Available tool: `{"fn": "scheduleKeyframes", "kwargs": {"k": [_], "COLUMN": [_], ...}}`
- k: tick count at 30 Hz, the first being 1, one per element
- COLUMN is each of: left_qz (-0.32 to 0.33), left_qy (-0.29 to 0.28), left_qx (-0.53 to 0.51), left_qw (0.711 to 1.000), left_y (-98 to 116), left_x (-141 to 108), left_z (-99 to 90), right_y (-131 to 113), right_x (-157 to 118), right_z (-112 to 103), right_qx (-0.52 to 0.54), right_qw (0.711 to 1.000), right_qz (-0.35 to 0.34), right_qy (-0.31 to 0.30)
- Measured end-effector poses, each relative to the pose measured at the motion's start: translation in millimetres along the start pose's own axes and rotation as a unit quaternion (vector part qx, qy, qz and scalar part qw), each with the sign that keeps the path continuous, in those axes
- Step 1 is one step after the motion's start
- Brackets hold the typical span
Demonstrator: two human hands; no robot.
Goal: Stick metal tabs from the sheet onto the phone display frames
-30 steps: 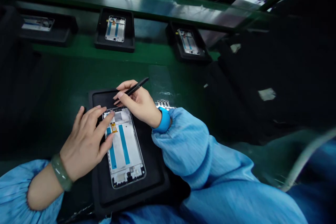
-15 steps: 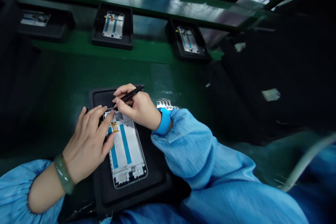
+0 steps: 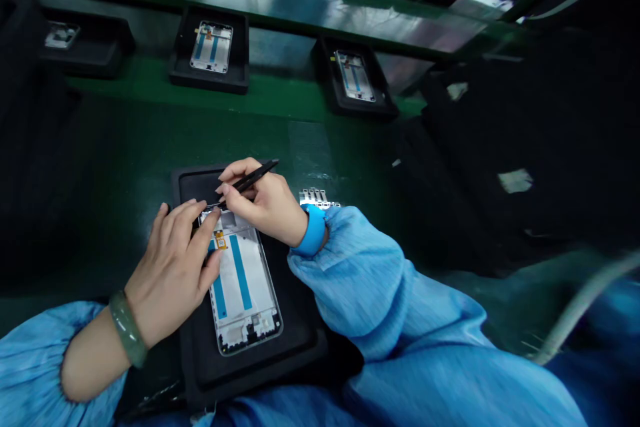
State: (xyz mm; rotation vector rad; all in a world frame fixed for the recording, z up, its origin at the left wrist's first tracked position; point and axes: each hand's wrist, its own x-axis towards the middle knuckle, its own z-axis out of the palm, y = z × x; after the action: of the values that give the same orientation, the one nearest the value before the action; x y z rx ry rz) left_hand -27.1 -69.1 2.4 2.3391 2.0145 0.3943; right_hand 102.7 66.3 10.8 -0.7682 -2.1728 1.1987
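Observation:
A phone frame (image 3: 250, 293) with two blue strips and an orange flex cable (image 3: 221, 240) lies in a black foam tray (image 3: 300, 340) before me. My left hand (image 3: 175, 263) rests over its upper left part, fingers stretched out, fingertips touching the top edge. In my right hand (image 3: 265, 203) is a pair of black tweezers (image 3: 255, 175), pinched between thumb and fingers. Their tip points down at the frame's top edge, close to my left fingertips. Whatever the tip touches is too small to make out.
Small metal parts (image 3: 317, 198) lie on a clear film (image 3: 310, 147) beyond my right wrist. Along the back stand black trays, one at the left (image 3: 100, 47), one in the middle (image 3: 180, 73), one at the right (image 3: 340, 103), each with a phone frame. Dark stacked trays (image 3: 475, 167) rise at the right.
Both hands keep nearly the same place at the phone frame's top edge. The back trays appear shifted slightly left, and the frame in the far left tray shows less.

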Motion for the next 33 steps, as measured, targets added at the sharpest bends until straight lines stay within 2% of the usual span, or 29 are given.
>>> {"fn": "scheduleKeyframes", "kwargs": {"k": [7,10,15,17,19,22,33], "left_qz": [-0.001,-0.001,-0.009,-0.011,-0.013,-0.017,-0.017], "left_qy": [0.001,0.0,-0.003,-0.008,-0.013,-0.015,-0.014], "left_qx": [-0.004,-0.003,0.002,-0.002,-0.009,-0.013,0.001], "left_qw": [1.0,1.0,1.0,1.0,1.0,1.0,1.0], "left_y": [-0.2,-0.2,0.2,0.0,-0.2,-0.4,0.8], "left_x": [0.1,0.0,-0.8,-1.2,-1.6,-2.0,-2.0], "left_z": [0.4,0.3,-1.4,-1.9,-2.0,-1.3,-1.0], "right_y": [0.9,-2.9,-10.4,-7.8,-2.4,4.8,2.3], "right_x": [-0.1,-1.1,-4.5,-4.4,-3.3,-1.0,-1.0], "right_z": [0.4,0.7,1.3,0.3,-1.4,-3.5,-0.7], "right_qx": [-0.031,-0.087,-0.194,-0.157,-0.076,0.014,-0.018], "right_qw": [0.999,0.993,0.969,0.98,0.995,1.0,0.998], "right_qz": [-0.038,-0.076,-0.143,-0.119,-0.067,-0.017,-0.056], "right_qy": [0.004,-0.001,-0.058,-0.035,0.0,0.009,0.003]}}
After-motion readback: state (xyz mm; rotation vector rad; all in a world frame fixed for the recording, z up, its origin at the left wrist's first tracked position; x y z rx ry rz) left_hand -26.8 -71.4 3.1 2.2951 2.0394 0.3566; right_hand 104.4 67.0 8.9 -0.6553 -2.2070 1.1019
